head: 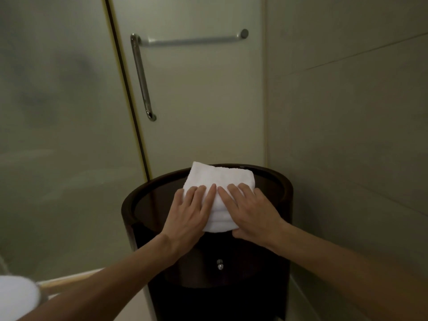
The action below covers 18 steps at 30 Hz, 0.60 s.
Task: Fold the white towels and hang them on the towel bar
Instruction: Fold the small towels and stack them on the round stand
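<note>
A folded white towel (220, 179) lies on top of a dark round cabinet (148, 205), its near end hanging over the front rim. My left hand (190, 212) lies flat on the towel's left side with straight fingers. My right hand (252, 214) presses flat on its right side, with the thumb at the towel's lower edge. Higher up, the horizontal towel bar (192, 40) is bare on the frosted glass door.
A vertical metal door handle (141, 77) runs down from the bar's left end. A tiled wall (347, 112) stands to the right of the cabinet. Another white towel-like object (16, 295) sits at the bottom left. The cabinet front has a small knob (219, 264).
</note>
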Available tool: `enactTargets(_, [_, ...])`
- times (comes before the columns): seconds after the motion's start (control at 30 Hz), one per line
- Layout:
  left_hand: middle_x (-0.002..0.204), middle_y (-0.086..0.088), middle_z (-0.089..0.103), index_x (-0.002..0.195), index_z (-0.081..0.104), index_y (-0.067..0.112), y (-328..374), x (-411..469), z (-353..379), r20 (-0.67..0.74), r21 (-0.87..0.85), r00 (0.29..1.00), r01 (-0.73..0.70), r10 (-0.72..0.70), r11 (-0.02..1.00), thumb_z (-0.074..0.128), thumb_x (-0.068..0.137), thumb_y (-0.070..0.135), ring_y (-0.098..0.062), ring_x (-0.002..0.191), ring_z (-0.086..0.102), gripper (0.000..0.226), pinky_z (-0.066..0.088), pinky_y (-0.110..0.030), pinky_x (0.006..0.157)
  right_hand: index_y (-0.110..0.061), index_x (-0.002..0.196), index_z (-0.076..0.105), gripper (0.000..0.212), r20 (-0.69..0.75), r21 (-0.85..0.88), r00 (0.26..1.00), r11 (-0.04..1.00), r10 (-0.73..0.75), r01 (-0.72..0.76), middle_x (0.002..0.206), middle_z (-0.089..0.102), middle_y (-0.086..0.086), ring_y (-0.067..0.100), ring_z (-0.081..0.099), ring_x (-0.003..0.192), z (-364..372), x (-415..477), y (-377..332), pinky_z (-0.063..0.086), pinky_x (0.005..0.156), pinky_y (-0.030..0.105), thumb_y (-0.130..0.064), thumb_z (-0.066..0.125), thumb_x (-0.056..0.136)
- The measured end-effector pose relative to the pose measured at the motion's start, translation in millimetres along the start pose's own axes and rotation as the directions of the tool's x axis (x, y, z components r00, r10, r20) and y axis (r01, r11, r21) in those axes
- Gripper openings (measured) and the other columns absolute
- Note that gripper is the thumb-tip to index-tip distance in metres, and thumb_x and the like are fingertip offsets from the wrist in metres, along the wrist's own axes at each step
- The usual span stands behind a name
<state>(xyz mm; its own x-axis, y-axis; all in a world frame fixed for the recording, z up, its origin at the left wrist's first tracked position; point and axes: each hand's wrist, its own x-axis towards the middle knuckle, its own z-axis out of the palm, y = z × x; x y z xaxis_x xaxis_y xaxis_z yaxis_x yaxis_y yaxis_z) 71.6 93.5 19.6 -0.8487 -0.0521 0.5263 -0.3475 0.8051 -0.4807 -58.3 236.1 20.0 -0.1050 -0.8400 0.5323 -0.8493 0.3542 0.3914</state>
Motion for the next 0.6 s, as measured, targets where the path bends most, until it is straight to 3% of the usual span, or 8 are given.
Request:
enactTargets(0.3, [0.116, -0.017, 0.060, 0.137, 0.030, 0.003, -15, 18, -15, 0.018, 0.008, 1.000, 0.006, -0.006, 1.000, 0.080, 0.052, 0.044, -0.033, 0.098, 0.060, 0.107, 0.051, -0.048, 0.082, -0.006, 0.133, 0.050, 0.097, 0.052, -0.020, 0.999, 1.000, -0.005, 0.006, 0.119, 0.060, 0.019, 0.033, 0.062, 0.096, -15, 18, 14, 0.055, 0.068, 0.041, -0.050, 0.081, 0.052])
enactTargets(0.47, [0.122, -0.014, 0.056, 0.140, 0.020, 0.006, -27, 30, -25, 0.106, 0.000, 0.994, 0.017, -0.017, 1.000, 0.077, 0.059, 0.042, -0.031, 0.103, 0.056, 0.106, 0.047, -0.046, 0.087, -0.007, 0.145, 0.031, 0.097, 0.172, 0.002, 0.985, 1.000, -0.018, 0.018, 0.132, 0.049, 0.019, 0.035, 0.054, 0.110, -31, 35, 19, 0.051, 0.081, 0.045, -0.051, 0.072, 0.069])
enactTargets(0.6, [0.132, -0.012, 0.047, 0.147, 0.015, 0.008, -41, 49, -49, 0.210, -0.031, 0.977, 0.048, -0.041, 0.998, 0.074, 0.063, 0.047, -0.030, 0.114, 0.048, 0.110, 0.038, -0.045, 0.096, -0.007, 0.147, 0.024, 0.093, 0.233, 0.027, 0.972, 0.999, -0.040, 0.035, 0.132, 0.046, 0.018, 0.034, 0.051, 0.109, -60, 55, 34, 0.048, 0.082, 0.045, -0.049, 0.065, 0.075])
